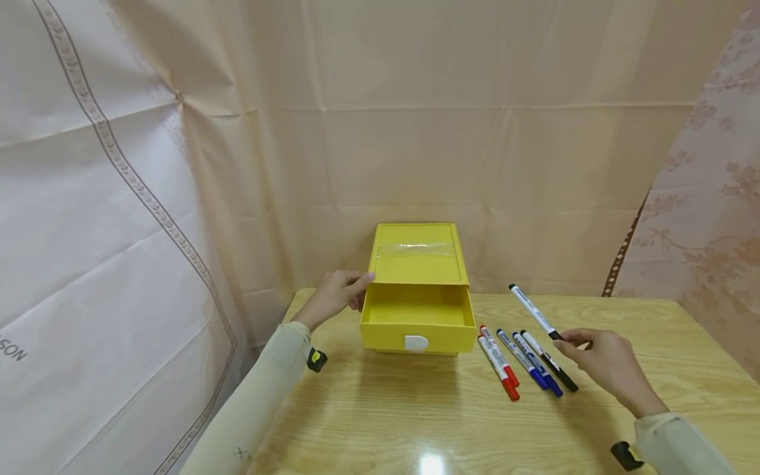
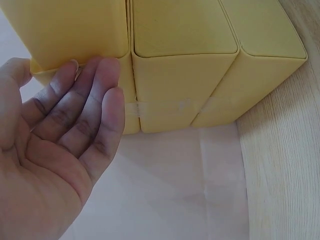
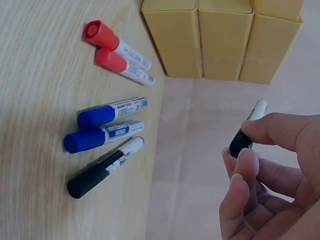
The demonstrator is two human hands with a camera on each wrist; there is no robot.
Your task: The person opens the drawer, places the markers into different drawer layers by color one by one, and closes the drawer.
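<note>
A yellow drawer box (image 1: 418, 254) stands at the back of the table, with its top drawer (image 1: 415, 338) pulled out and nothing visible inside. My left hand (image 1: 338, 295) grips the box's upper left edge, thumb on top and fingers against the side; in the left wrist view the fingers (image 2: 85, 107) are slightly bent along that side. Over the table to the right, my right hand (image 1: 605, 363) pinches a black marker (image 1: 532, 310) by its black cap end. The marker slants up and away, its white barrel (image 3: 259, 107) pointing away from the palm in the right wrist view.
Between the box and my right hand lie two red markers (image 1: 505, 379), two blue markers (image 1: 528, 366) and another black marker (image 1: 552, 363) on the wooden table (image 1: 368, 422). Clear tape (image 1: 415, 249) crosses the box top. A beige cloth (image 1: 415, 132) hangs behind.
</note>
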